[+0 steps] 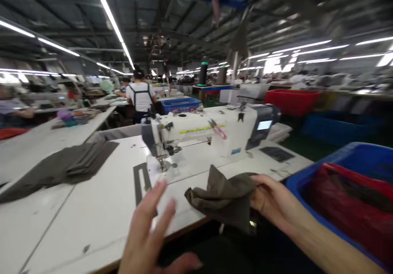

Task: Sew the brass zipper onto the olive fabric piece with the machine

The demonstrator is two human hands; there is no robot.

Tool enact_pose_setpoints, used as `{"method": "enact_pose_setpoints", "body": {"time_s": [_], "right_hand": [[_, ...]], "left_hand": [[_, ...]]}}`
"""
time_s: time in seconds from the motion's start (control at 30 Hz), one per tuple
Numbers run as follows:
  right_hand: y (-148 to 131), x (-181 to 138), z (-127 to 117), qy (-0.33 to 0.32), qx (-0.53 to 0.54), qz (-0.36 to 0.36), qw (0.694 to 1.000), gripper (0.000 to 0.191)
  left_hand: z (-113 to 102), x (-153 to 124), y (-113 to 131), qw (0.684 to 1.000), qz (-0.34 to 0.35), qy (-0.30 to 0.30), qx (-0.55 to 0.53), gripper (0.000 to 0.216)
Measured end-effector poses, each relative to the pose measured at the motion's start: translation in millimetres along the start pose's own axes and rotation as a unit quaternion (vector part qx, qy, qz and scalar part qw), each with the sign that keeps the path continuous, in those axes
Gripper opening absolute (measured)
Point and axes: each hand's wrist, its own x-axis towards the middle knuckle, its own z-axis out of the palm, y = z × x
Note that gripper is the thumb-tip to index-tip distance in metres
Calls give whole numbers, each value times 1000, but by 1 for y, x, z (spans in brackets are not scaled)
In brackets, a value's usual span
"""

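Nearest, the left hand hangs over the table's front edge, fingers spread wide and holding nothing, blurred by motion. Just right of it, the right hand grips a crumpled piece of olive-brown fabric, which bunches at the table edge in front of the sewing machine. The piece is not yet under the presser foot, so by the look of it sewing on this piece has not begun; it is only being brought to the machine. At the near right stands a blue bin lined with red plastic, dark contents inside.

The white table is smooth and wide. A longer length of the same olive-brown cloth lies spread on its left side, well apart from the hands; whether it is finished work or waiting stock cannot be told. Pink-handled snips rest on the machine's arm.

Farther off, a person in a white shirt stands with back turned beside a blue crate. Red bins sit to the far right, with long strip lights under a dark factory ceiling.
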Motion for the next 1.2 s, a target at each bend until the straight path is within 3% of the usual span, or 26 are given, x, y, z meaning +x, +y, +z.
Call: {"method": "enact_pose_setpoints", "body": {"time_s": [0.07, 0.13, 0.2, 0.27, 0.3, 0.33, 0.4, 0.43, 0.47, 0.53, 0.6, 0.67, 0.77, 0.83, 0.9, 0.97, 1.03, 1.07, 1.13, 1.2], "right_hand": [[29, 20, 27, -44, -57, 27, 997, 19], [49, 35, 38, -61, -102, 37, 992, 21], [58, 46, 33, -60, -140, 48, 987, 22], [58, 50, 20, -17, -234, 12, 972, 23], [55, 49, 12, 21, -313, -46, 948, 22], [51, 46, 6, 62, -401, -131, 905, 22], [44, 35, 3, 106, -539, -333, 766, 23], [41, 29, 7, 91, -570, -419, 701, 24], [40, 22, 13, 54, -574, -481, 661, 23], [45, 13, 33, -35, -558, -544, 626, 19], [56, 12, 54, -91, -557, -538, 626, 20], [66, 20, 68, -124, -568, -485, 654, 18], [67, 40, 72, -169, -556, -346, 737, 24], [59, 55, 68, -137, -550, -290, 772, 31], [51, 70, 63, -38, -586, -295, 754, 37], [51, 85, 61, 50, -663, -295, 686, 44], [57, 96, 60, 74, -734, -265, 622, 48], [62, 100, 59, 77, -753, -251, 604, 50], [70, 105, 57, 89, -758, -245, 598, 53], [76, 108, 54, 106, -745, -245, 611, 60]], "left_hand": [[10, 2, -5, 996, 21, -90, -7, 46], [29, 8, -19, 983, -30, -172, -58, 25], [48, 18, -37, 971, -143, -172, -82, 22], [62, 30, -55, 968, -191, -147, -74, 27], [68, 36, -62, 969, -191, -145, -63, 32], [72, 41, -68, 971, -185, -146, -47, 37], [75, 46, -75, 977, -157, -142, -10, 46], [75, 46, -76, 982, -137, -133, 5, 48], [73, 44, -76, 986, -114, -119, 14, 45], [65, 36, -75, 993, -58, -98, 22, 29], [54, 25, -72, 994, -8, -108, 29, 20], [41, 13, -69, 987, 13, -152, 41, 19], [29, 0, -62, 968, -50, -238, 61, 15], [27, -5, -58, 948, -118, -287, 72, 12], [30, -7, -55, 930, -158, -321, 81, 11], [36, -6, -53, 923, -167, -334, 86, 14], [44, -5, -53, 923, -174, -331, 85, 18], [48, -4, -53, 924, -179, -327, 80, 19], [55, -3, -53, 927, -194, -314, 61, 22], [62, -1, -53, 930, -207, -301, 30, 24]]}}
